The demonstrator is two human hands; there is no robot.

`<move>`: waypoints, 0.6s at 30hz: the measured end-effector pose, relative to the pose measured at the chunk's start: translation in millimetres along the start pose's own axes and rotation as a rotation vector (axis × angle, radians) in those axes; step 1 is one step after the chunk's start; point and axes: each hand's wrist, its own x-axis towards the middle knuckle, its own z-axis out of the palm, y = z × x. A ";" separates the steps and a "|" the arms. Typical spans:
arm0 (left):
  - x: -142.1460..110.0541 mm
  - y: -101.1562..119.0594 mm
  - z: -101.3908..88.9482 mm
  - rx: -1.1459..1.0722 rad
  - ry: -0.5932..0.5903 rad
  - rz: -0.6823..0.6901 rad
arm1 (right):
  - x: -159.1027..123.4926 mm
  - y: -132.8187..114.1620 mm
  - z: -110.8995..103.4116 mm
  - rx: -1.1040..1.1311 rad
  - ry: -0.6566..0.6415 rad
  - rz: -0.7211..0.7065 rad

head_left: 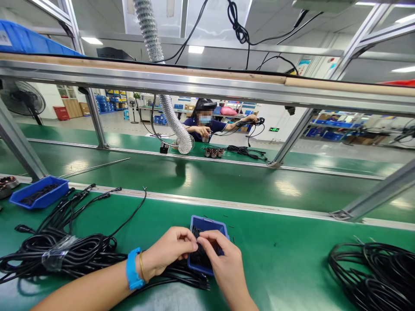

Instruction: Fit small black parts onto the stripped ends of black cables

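Both of my hands meet over a small blue bin (210, 222) that holds many short black pieces, like cut tubing. My left hand (171, 250), with a blue band and a thin bracelet at the wrist, has thumb and forefinger pinched together. Close beside it, my right hand (223, 259) also pinches, its fingertips nearly touching the left ones. Whatever is between the fingertips is too small to make out. Under my left forearm runs a bundle of black cables (81, 250), wrapped with clear film, its stripped ends showing below the bin.
At right lies a coil of black cable (372, 272). Another blue bin (40, 192) of black pieces stands at left, near copper-wound parts (8, 185). A metal frame rail (207, 88) crosses above the bench. Beyond, a co-worker (207, 121) handles cables near a silver duct (171, 116).
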 end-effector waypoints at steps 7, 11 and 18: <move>-2.9 1.2 -2.7 -0.043 0.061 0.124 | 7.6 -3.8 -11.0 0.193 -0.218 0.164; -6.9 3.6 -1.7 -0.048 0.051 0.154 | 4.2 -0.3 -4.9 0.248 -0.234 0.185; -8.7 -1.9 4.0 -0.107 0.093 0.150 | 1.2 8.5 -6.7 0.230 -0.265 0.177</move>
